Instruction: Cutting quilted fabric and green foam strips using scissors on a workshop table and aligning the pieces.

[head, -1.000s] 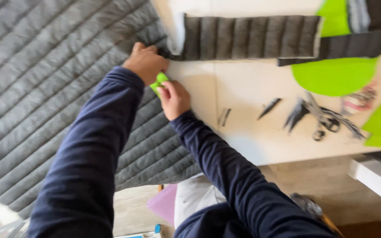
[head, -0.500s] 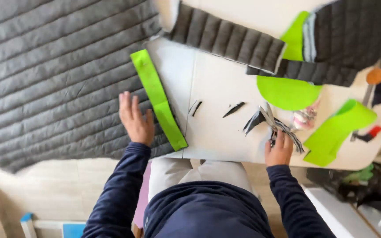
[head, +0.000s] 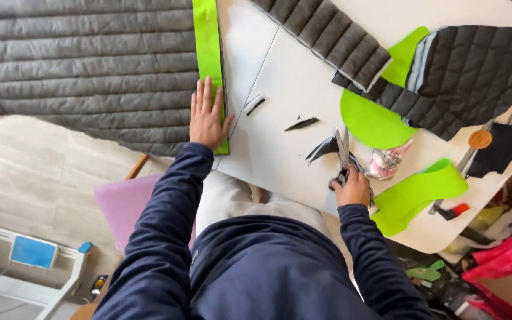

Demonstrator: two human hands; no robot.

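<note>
Left hand (head: pixel 207 118), fingers spread, pins green strip (head: pixel 209 53) at table (head: pixel 291 77) edge; right hand (head: pixel 352 188) grips scissors (head: pixel 344 155). Risk: strip creeps under light pressure, skewing the cut.

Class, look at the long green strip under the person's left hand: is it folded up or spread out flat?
Spread flat. The green strip lies straight along the quilted grey fabric, with the left hand pressing it down.
</note>
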